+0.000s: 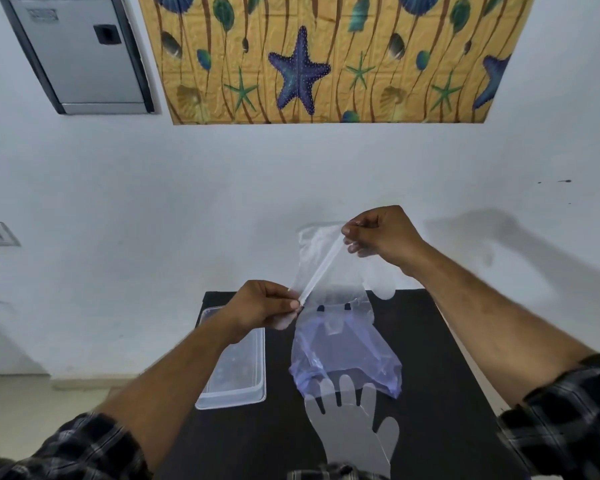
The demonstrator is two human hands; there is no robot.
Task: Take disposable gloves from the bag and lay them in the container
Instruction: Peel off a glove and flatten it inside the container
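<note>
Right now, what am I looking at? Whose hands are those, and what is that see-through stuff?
The camera sits on a person's head and looks down, so these are that person's own hands. The left hand and the right hand pinch a thin, clear plastic glove with their fingers, stretching it in the air. Below is a dark table. On it lie a bluish plastic bag, another clear glove lying flat nearer the person, and a clear container on the left. Whether anything lies inside the container I cannot tell.
</note>
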